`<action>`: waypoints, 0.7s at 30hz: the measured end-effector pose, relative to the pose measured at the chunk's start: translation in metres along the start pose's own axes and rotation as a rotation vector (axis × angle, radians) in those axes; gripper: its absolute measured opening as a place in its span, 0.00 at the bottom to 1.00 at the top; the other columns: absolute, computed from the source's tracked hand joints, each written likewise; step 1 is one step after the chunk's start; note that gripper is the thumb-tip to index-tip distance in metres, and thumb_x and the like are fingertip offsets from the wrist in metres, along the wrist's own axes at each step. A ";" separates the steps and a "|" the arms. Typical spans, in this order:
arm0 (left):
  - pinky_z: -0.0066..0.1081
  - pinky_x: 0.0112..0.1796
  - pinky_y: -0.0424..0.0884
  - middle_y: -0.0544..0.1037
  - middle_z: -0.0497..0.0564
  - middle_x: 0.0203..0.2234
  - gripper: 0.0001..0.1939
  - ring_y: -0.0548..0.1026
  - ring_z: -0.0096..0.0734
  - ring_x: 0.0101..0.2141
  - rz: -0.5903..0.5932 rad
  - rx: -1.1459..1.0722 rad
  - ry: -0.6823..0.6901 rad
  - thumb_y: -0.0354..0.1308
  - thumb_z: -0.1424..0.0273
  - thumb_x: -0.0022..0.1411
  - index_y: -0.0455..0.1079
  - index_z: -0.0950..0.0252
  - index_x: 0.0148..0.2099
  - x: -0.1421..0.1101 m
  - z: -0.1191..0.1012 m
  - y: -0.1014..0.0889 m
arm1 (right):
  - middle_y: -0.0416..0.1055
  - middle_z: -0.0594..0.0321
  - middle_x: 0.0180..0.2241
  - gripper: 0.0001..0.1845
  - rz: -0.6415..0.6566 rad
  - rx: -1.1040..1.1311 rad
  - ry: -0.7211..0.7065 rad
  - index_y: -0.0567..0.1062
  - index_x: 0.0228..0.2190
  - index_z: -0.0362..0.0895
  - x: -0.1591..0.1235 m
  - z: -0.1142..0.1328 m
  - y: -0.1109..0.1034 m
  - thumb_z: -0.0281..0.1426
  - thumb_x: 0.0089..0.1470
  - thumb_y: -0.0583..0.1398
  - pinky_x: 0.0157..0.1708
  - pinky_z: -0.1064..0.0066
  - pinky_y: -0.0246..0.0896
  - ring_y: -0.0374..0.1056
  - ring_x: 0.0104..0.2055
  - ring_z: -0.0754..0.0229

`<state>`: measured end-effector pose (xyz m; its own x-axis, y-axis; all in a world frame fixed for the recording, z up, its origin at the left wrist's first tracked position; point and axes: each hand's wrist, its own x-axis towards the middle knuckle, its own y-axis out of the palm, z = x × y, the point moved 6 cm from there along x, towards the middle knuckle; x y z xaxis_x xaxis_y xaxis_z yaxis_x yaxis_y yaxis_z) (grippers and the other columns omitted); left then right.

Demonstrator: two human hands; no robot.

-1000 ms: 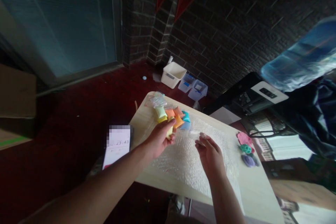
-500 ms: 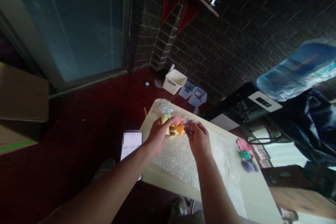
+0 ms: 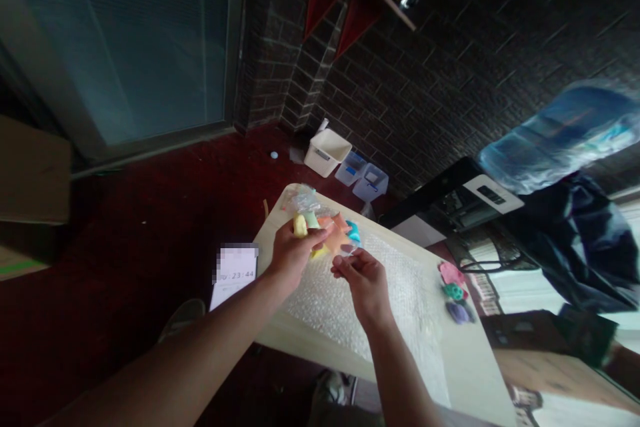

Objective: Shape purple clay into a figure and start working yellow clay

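Observation:
My left hand [image 3: 291, 255] is closed, its thumb pressed over a salmon-orange packet [image 3: 337, 239] that looks wrapped in clear plastic. My right hand [image 3: 367, 282] pinches at the packet's lower right edge, where thin clear film shows. Against the left fingers is a soft yellow lump [image 3: 300, 226], with a pale green piece [image 3: 311, 219] just beyond. More yellow shows below the packet, partly covered. A bright blue piece [image 3: 353, 232] lies behind it on the right. Fingers hide part of what is held.
Bubble wrap [image 3: 330, 303] covers much of the pale table [image 3: 473, 360]. Crumpled clear plastic [image 3: 304, 200] lies at its far corner. Pink [image 3: 452, 273], green [image 3: 454, 291] and purple [image 3: 457, 311] pieces sit near the right edge. A phone [image 3: 234, 273] showing a timer is at the left.
The salmon-orange packet now lies more spread between my hands, and the brown-striped yellow area is covered. My right hand has shifted lower. The blue piece has come into sight.

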<state>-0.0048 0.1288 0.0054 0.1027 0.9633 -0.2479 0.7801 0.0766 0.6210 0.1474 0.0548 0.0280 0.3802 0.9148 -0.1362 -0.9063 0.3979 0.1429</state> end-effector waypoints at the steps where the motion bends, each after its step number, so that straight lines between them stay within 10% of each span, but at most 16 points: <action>1: 0.26 0.29 0.72 0.78 0.46 0.26 0.17 0.74 0.25 0.26 -0.010 0.007 0.015 0.78 0.70 0.46 0.74 0.65 0.34 -0.001 0.000 0.002 | 0.80 0.65 0.22 0.22 0.024 -0.038 -0.016 0.81 0.32 0.44 -0.003 0.002 -0.003 0.37 0.37 0.82 0.30 0.69 0.72 0.75 0.25 0.60; 9: 0.25 0.26 0.72 0.81 0.50 0.30 0.21 0.76 0.28 0.28 0.268 0.286 0.013 0.80 0.68 0.45 0.77 0.67 0.40 -0.010 0.002 0.022 | 0.81 0.58 0.27 0.20 0.139 -0.180 0.034 0.86 0.31 0.41 -0.010 0.006 -0.034 0.45 0.47 0.77 0.27 0.71 0.67 0.72 0.26 0.62; 21: 0.35 0.34 0.82 0.79 0.51 0.33 0.27 0.79 0.32 0.31 0.311 0.224 -0.182 0.79 0.70 0.42 0.73 0.67 0.44 -0.022 0.037 0.026 | 0.74 0.66 0.23 0.16 -0.117 0.061 -0.063 0.77 0.25 0.44 0.000 0.001 -0.036 0.40 0.48 0.74 0.25 0.74 0.60 0.68 0.25 0.64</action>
<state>0.0360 0.1001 -0.0005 0.4463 0.8690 -0.2138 0.8073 -0.2878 0.5151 0.1802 0.0402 0.0240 0.4947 0.8640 -0.0940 -0.8432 0.5034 0.1888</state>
